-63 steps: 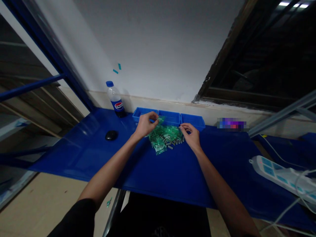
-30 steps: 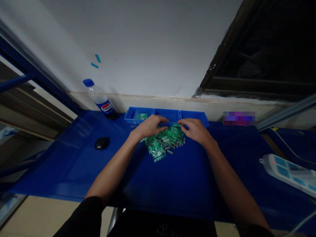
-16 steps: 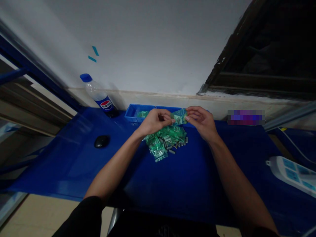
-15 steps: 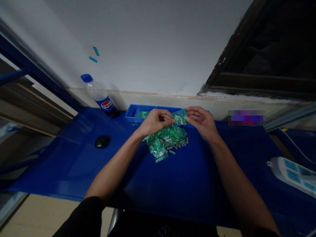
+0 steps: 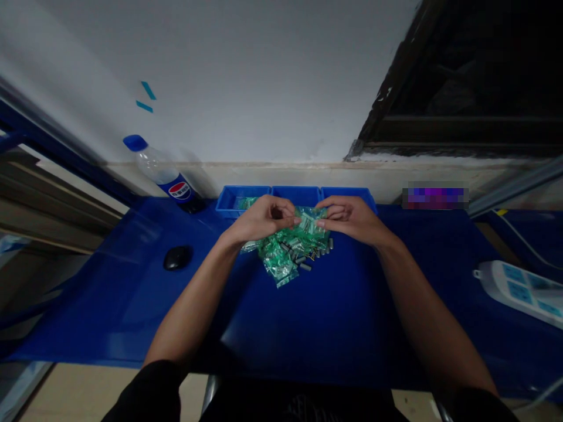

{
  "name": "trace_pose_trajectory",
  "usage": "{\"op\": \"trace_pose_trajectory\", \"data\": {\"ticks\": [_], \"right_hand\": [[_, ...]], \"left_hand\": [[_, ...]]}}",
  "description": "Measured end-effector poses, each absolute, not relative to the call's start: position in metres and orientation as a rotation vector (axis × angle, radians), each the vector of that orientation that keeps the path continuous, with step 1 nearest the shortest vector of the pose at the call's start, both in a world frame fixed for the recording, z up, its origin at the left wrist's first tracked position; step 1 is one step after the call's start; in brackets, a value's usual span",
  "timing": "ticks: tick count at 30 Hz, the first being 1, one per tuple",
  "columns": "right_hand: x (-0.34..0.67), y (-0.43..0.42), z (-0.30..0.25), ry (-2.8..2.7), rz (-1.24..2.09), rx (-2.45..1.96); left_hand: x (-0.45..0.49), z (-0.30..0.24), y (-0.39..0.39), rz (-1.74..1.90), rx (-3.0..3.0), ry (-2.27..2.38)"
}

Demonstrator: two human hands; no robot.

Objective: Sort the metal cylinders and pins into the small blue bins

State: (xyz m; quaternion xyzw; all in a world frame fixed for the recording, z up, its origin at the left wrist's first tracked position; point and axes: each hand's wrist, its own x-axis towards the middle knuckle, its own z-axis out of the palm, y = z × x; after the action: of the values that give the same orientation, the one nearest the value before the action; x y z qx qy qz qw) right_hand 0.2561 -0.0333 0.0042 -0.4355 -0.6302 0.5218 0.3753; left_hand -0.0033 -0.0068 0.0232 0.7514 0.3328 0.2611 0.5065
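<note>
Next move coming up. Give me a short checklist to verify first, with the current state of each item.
1. Left grip on the held green bag: ok.
2. Right grip on the same bag: ok.
3. Held bag's seal closed: cannot tell, too small.
4. Loose grey pieces clear of the bag pile: not ok, they lie against it.
5. Black mouse clear of the left arm: ok.

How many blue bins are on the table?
3, in a row: left bin, middle bin, right bin. The left hand and right hand partly cover them; no others show.
</note>
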Motion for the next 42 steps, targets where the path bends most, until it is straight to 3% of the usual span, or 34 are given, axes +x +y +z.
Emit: {"op": "trace_pose_trajectory", "data": {"ticks": [6, 16, 26, 31, 42], "right_hand": [[0.262, -0.03, 0.0, -1.776, 1.198, -1.183], [0.262, -0.028, -0.014, -2.413, 0.741, -1.215], [0.256, -0.03, -0.01, -2.367, 0.67, -1.32], [0.257, -0.029, -0.003, -2.182, 0.63, -1.283], [0.249, -0.033, 0.002, -1.578, 1.172, -1.09]], "left_hand": [[-0.007, 0.032, -0.009, 0.667, 1.94, 0.947], [-0.043, 0.039, 0.005, 0.752, 2.299, 1.989], [-0.015, 0.027, -0.002, 0.536, 2.428, 1.034], [-0.002, 0.019, -0.006, 0.594, 2.371, 0.98], [0.012, 0.024, -0.017, 0.766, 1.7, 0.838]]}}
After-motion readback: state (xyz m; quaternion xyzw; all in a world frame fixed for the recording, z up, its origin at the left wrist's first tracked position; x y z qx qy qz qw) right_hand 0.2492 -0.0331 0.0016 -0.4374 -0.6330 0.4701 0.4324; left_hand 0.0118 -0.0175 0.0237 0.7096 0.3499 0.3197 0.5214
